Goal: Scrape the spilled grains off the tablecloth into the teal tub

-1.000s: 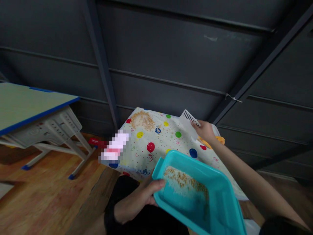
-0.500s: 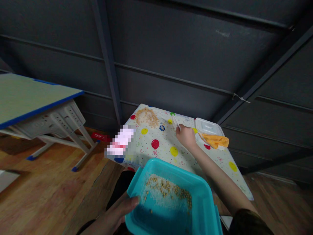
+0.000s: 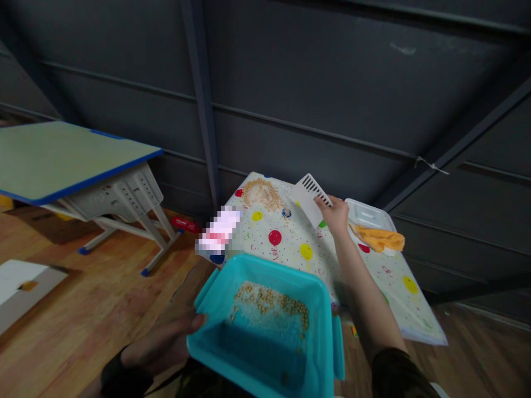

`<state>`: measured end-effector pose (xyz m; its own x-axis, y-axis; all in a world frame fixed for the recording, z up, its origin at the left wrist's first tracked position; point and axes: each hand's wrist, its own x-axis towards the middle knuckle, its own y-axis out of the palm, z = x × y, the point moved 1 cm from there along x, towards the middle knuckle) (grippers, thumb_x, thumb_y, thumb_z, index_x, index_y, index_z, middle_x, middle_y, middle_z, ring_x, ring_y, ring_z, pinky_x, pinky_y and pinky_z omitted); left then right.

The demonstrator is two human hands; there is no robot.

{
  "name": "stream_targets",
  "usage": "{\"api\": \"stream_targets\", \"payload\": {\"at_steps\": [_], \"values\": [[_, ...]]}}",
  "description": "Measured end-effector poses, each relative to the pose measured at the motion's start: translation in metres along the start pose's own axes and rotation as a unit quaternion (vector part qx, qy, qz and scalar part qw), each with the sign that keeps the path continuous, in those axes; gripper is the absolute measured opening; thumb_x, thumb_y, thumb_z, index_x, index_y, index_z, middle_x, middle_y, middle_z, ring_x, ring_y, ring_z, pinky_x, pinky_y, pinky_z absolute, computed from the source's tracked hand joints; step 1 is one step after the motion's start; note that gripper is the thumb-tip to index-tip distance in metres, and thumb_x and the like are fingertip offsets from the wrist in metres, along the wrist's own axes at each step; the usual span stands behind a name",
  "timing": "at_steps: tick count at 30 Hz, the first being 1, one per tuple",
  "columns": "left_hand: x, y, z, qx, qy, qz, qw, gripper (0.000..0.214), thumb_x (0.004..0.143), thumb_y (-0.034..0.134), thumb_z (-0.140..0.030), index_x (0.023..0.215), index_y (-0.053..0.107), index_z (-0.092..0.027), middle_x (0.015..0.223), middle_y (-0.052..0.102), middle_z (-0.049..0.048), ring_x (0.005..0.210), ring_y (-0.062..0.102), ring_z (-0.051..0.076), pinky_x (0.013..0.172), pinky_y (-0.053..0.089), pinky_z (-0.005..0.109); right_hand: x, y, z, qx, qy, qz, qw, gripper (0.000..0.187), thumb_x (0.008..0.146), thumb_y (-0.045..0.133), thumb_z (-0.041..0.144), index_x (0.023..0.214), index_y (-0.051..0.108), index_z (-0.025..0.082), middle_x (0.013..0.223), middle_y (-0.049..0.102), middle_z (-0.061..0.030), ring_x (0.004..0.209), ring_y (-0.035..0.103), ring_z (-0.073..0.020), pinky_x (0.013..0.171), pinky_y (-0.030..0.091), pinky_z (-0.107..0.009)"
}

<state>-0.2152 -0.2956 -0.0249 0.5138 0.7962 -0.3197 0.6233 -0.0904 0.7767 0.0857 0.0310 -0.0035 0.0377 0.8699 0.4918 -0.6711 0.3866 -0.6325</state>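
Observation:
My left hand [image 3: 160,347] grips the left rim of a turquoise plastic tub [image 3: 269,323] held below the table's near edge; rice and soybeans lie mixed on its floor. My right hand [image 3: 335,213] reaches over the table and holds a white slotted scraper [image 3: 307,197], lifted and tilted above the cloth. A pile of rice and beans [image 3: 262,193] sits at the far left corner of the table, just left of the scraper. The table wears a white cloth with coloured dots [image 3: 290,243].
A white lidded box [image 3: 367,213] with an orange cloth [image 3: 379,239] on it stands at the table's far right. A blurred pink-white item [image 3: 218,232] lies on the left edge. A desk [image 3: 70,166] stands left on the wooden floor; a dark panelled wall rises behind.
My right hand lifted the scraper off the cloth and tilted it up near the pile. The tub in my left hand shifted lower and to the left as the view turned.

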Motion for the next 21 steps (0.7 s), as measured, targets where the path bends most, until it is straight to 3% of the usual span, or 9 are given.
{"api": "stream_targets", "payload": {"at_steps": [3, 7, 12, 16, 21], "values": [[0.002, 0.001, -0.005, 0.012, 0.017, -0.004, 1.0, 0.051, 0.082, 0.07, -0.04, 0.128, 0.065, -0.018, 0.128, 0.07, 0.0108, 0.127, 0.057, 0.034, 0.112, 0.039, 0.051, 0.002, 0.016, -0.011, 0.041, -0.012, 0.027, 0.999, 0.048, 0.082, 0.058, 0.053, 0.106, 0.075, 0.014, 0.088, 0.076, -0.008, 0.078, 0.069, -0.0255, 0.068, 0.049, -0.031], [0.007, 0.001, -0.018, 0.052, 0.046, -0.031, 0.997, 0.055, 0.086, 0.065, -0.039, 0.137, 0.055, -0.019, 0.134, 0.066, 0.0116, 0.131, 0.054, 0.034, 0.113, 0.037, 0.054, -0.006, 0.033, -0.003, 0.008, -0.085, 0.071, 0.994, 0.037, 0.087, 0.057, 0.044, 0.108, 0.075, 0.019, 0.109, 0.074, -0.0094, 0.098, 0.069, -0.027, 0.084, 0.049, -0.034], [0.002, -0.004, -0.029, 0.128, 0.086, -0.035, 0.987, 0.06, 0.085, 0.067, -0.041, 0.14, 0.053, -0.022, 0.139, 0.062, 0.0099, 0.134, 0.051, 0.033, 0.116, 0.034, 0.051, -0.013, 0.035, -0.001, -0.031, -0.107, 0.092, 0.989, 0.034, 0.089, 0.055, 0.037, 0.108, 0.074, 0.018, 0.108, 0.074, -0.011, 0.096, 0.07, -0.0265, 0.086, 0.048, -0.034], [-0.005, -0.009, -0.011, 0.136, 0.108, -0.083, 0.981, 0.057, 0.088, 0.063, -0.038, 0.141, 0.051, -0.023, 0.137, 0.064, 0.0075, 0.136, 0.049, 0.031, 0.118, 0.03, 0.048, -0.014, 0.031, -0.011, -0.004, -0.113, 0.116, 0.987, 0.033, 0.088, 0.054, 0.034, 0.109, 0.073, 0.017, 0.106, 0.075, -0.0096, 0.094, 0.07, -0.0251, 0.085, 0.048, -0.033], [0.001, -0.012, 0.026, 0.095, 0.07, -0.092, 0.989, 0.063, 0.087, 0.063, -0.039, 0.144, 0.047, -0.021, 0.138, 0.063, 0.0103, 0.134, 0.051, 0.032, 0.117, 0.033, 0.049, -0.014, 0.024, -0.021, 0.045, -0.117, 0.129, 0.984, 0.029, 0.084, 0.059, 0.036, 0.099, 0.076, 0.019, 0.1, 0.076, -0.0071, 0.094, 0.07, -0.0264, 0.084, 0.05, -0.034]]}}
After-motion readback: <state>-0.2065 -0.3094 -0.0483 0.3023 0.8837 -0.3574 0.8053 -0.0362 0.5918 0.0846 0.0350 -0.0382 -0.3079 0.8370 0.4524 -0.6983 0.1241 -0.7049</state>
